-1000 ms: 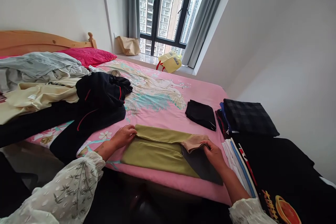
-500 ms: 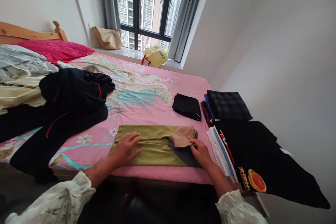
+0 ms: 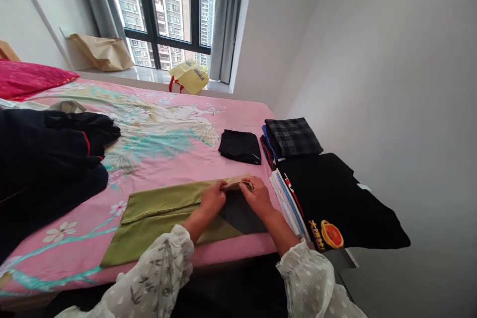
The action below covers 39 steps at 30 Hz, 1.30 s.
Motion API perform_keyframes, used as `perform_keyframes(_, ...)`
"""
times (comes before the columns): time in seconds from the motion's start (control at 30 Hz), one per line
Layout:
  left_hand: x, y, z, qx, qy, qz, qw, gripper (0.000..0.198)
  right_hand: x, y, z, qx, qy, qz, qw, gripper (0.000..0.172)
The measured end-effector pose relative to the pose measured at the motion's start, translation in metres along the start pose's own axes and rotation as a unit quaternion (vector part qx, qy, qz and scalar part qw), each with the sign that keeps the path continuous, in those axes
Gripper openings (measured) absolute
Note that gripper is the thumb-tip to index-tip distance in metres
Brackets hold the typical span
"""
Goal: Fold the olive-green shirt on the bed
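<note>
An olive-green garment with a dark grey part [image 3: 160,208] lies flat along the near edge of the bed. My left hand [image 3: 214,198] is closed on the left side of a tan flap of cloth [image 3: 234,182] at the garment's top right. On the right side of the same flap, my right hand [image 3: 257,194] pinches the edge between thumb and fingers. Beyond my hands lies a folded black garment [image 3: 240,146]. To the right of my right hand stands a row of folded white and blue clothes [image 3: 288,203].
A black shirt with an orange print [image 3: 343,203] and a folded checked cloth [image 3: 294,136] lie at the right. Dark clothes [image 3: 48,159] are heaped at the left. A red pillow [image 3: 33,79], a yellow bag [image 3: 190,77] and a brown paper bag [image 3: 104,52] are farther back.
My left hand has left the middle of the olive cloth and moved right to grip the tan flap. My right hand has moved up along the flap. The view has turned right.
</note>
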<state>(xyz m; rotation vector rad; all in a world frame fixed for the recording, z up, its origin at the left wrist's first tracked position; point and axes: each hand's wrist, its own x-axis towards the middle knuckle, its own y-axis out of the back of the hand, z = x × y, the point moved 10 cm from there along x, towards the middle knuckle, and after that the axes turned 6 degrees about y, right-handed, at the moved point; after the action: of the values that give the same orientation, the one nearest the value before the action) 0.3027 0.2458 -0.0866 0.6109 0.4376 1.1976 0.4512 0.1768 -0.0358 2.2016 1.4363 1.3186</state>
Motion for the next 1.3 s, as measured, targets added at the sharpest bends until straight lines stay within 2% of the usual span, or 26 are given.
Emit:
perform_keyframes(0.07,0.017,0.003,-0.006,-0.027,0.021,-0.043,0.998,0.034,-0.010,0.018,0.010,-0.015,-0.027,0.067,0.997,0.019)
perform_keyframes(0.13,0.028,0.004,-0.010,-0.054,0.035,-0.085,0.994,0.037,-0.028,0.022,0.020,-0.030,-0.053,0.070,0.996,0.028)
perform_keyframes(0.2,0.033,0.004,-0.011,-0.079,0.040,-0.116,0.989,0.042,-0.046,0.006,0.022,-0.036,-0.045,0.001,0.998,0.035)
perform_keyframes(0.27,0.031,0.003,-0.007,-0.099,0.034,-0.137,0.985,0.040,-0.062,-0.022,0.012,-0.029,0.009,-0.102,0.994,0.031)
perform_keyframes(0.3,0.029,0.003,-0.003,-0.106,0.024,-0.145,0.983,0.036,-0.069,-0.038,0.005,-0.025,0.042,-0.154,0.987,0.029)
perform_keyframes(0.37,0.023,0.003,0.006,-0.116,-0.008,-0.156,0.981,0.027,-0.076,-0.066,-0.006,-0.028,0.100,-0.242,0.965,0.038)
perform_keyframes(0.43,0.016,0.004,0.015,-0.124,-0.044,-0.162,0.978,0.024,-0.070,-0.085,-0.007,-0.048,0.126,-0.289,0.948,0.050)
perform_keyframes(0.53,0.004,0.003,0.017,-0.119,-0.084,-0.163,0.976,0.028,-0.044,-0.100,0.009,-0.073,0.125,-0.302,0.942,0.057)
perform_keyframes(0.63,-0.010,0.000,0.007,-0.081,-0.120,-0.136,0.980,0.033,-0.023,-0.105,0.035,-0.089,0.102,-0.307,0.942,0.053)
perform_keyframes(0.77,-0.035,-0.019,-0.011,0.003,-0.192,-0.111,0.975,0.039,-0.019,-0.102,0.062,-0.127,0.086,-0.327,0.933,0.056)
perform_keyframes(0.9,-0.059,-0.040,-0.018,0.081,-0.286,-0.067,0.952,0.042,-0.022,-0.089,0.077,-0.178,0.055,-0.319,0.929,0.058)
perform_keyframes(1.03,-0.069,-0.050,-0.021,0.120,-0.323,-0.027,0.938,0.050,-0.019,-0.076,0.097,-0.217,-0.017,-0.272,0.937,0.065)
perform_keyframes(1.13,-0.070,-0.053,-0.019,0.150,-0.322,-0.024,0.935,0.049,-0.017,-0.064,0.118,-0.238,-0.085,-0.200,0.947,0.064)
perform_keyframes(1.2,-0.069,-0.051,-0.014,0.169,-0.308,-0.033,0.935,0.048,-0.015,-0.051,0.129,-0.247,-0.127,-0.126,0.952,0.058)
perform_keyframes(1.3,-0.065,-0.047,0.000,0.190,-0.274,-0.059,0.941,0.048,-0.010,-0.037,0.133,-0.221,-0.132,-0.041,0.965,0.055)
